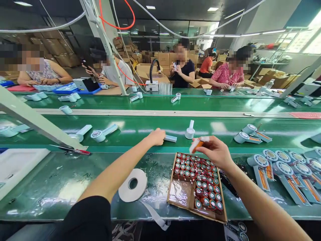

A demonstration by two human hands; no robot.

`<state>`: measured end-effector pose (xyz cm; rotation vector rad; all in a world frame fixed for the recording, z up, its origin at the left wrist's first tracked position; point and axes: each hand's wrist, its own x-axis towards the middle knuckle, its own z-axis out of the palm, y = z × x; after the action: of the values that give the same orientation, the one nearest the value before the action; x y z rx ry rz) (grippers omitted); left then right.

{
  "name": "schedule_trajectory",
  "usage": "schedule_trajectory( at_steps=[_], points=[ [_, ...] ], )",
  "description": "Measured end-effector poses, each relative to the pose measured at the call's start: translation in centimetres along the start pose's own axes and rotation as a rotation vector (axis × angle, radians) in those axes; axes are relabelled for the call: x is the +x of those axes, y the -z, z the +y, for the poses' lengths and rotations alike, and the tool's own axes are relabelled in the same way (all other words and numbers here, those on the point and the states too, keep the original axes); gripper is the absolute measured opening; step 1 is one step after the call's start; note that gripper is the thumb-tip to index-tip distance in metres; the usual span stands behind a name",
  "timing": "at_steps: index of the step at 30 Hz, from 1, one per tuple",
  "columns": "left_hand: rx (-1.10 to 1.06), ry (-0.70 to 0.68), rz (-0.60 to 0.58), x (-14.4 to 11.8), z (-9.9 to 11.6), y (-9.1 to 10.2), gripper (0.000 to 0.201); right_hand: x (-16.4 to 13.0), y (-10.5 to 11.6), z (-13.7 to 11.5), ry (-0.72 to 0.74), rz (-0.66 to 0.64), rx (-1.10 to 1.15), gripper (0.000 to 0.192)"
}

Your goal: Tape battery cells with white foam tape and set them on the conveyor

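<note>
- My left hand (157,136) reaches far over the near edge of the green belt (140,125); its fingers are closed around the end of a pale blue handle piece (170,138) that lies flat on the belt.
- My right hand (216,151) hovers above the far right corner of the cardboard tray (180,194). Thumb and fingers pinch a small orange and white part (198,144); I cannot tell exactly what it is.
- The tray lies on the near green table (62,180), a little turned, and its near edge comes close to the table edge. It is full of small round parts with red wires (200,177) on the right; the near left corner is bare.
- A white roll of tape (132,185) lies flat left of the tray, apart from it, with a loose strip running toward the near edge.
- A small white fan head (190,132) stands on the belt between my two hands, a bit farther away.
- To the right of the tray, many open fan bodies (281,167) crowd the table, so there is little room there.
- Left of the tape roll the table is mostly open up to a white tray (17,164) at the left edge.
- Other people sit at the far side of the line, well apart from my hands.
</note>
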<state>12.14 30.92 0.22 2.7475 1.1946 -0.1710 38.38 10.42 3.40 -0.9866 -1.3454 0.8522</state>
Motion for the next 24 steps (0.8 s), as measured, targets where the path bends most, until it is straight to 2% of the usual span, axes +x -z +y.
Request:
schedule_trajectory(
  at_steps=[3, 6, 9, 15, 20, 24],
  points=[
    [-0.059, 0.045, -0.005, 1.0, 0.1, 0.3, 0.018, 4.8, -2.5, 1.7, 0.015, -0.163, -0.166, 0.032],
    [-0.128, 0.057, -0.006, 1.2, -0.4, 0.9, 0.020, 8.3, -4.0, 3.9, 0.007, -0.211, -0.377, 0.031],
    [-0.188, 0.075, 0.009, 0.9, -0.7, 1.1, 0.021, 10.4, -4.7, 6.1, 0.000, -0.277, -0.545, 0.024],
    [-0.293, 0.158, 0.077, 1.4, -0.2, 0.3, 0.031, 11.5, -5.3, 9.1, 0.023, -0.505, -0.875, 0.007],
    [-0.317, 0.184, 0.124, 2.7, 0.5, -0.9, 0.039, 12.0, -5.5, 9.6, 0.025, -0.643, -1.093, 0.016],
    [-0.315, 0.195, 0.151, 3.2, 0.9, -1.2, 0.038, 12.1, -5.8, 9.2, 0.035, -0.713, -1.182, 0.025]
  ],
)
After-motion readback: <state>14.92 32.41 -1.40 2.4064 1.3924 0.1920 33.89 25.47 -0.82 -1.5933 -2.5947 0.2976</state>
